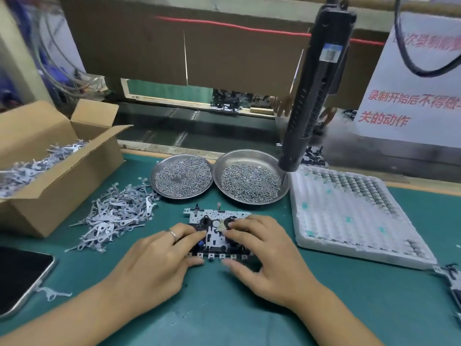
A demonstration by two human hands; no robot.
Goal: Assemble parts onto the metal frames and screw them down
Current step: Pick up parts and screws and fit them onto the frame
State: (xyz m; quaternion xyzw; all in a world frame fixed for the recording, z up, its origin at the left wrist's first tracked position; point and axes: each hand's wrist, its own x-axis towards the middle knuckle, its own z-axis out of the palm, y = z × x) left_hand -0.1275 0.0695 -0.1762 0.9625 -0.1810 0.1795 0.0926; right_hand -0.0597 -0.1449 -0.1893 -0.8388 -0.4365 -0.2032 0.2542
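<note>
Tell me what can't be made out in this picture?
- Metal frame: head view, near half covered by both hands (left hand, right hand).
- Phone: cut off by the left edge.
- White sign: text cut off at the right edge.
- Screws in the two dishes: too small to tell types.
</note>
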